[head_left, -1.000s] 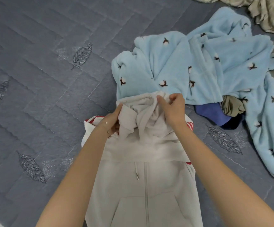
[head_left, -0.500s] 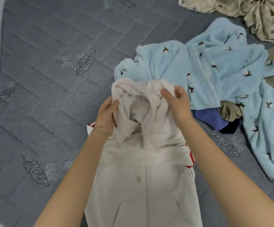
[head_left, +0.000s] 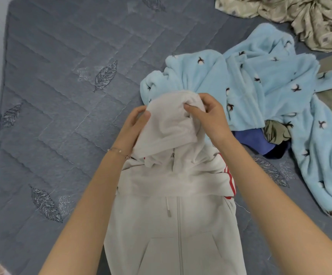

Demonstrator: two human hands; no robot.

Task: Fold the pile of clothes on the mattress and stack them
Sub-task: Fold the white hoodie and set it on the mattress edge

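Note:
A cream zip hoodie (head_left: 178, 241) lies front-up on the grey quilted mattress (head_left: 58, 120), its body reaching toward me, with red stripes showing at its right shoulder. Its hood (head_left: 171, 120) is lifted off the mattress between my hands. My left hand (head_left: 133, 128) holds the hood's left edge, thumb on the fabric. My right hand (head_left: 206, 114) pinches the hood's top right edge, fingers curled into the cloth. Behind the hood lies a light blue fleece robe (head_left: 260, 92) with small cotton-flower prints.
Dark blue (head_left: 254, 141) and olive (head_left: 276, 132) garments lie under the robe's edge at right. A beige crumpled sheet (head_left: 310, 18) sits at the top right. The mattress's left edge (head_left: 0, 135) runs beside a pale wall.
Both hands have drawn the hood upward and bunched it closer together. My view has shifted so more of the mattress's left edge shows.

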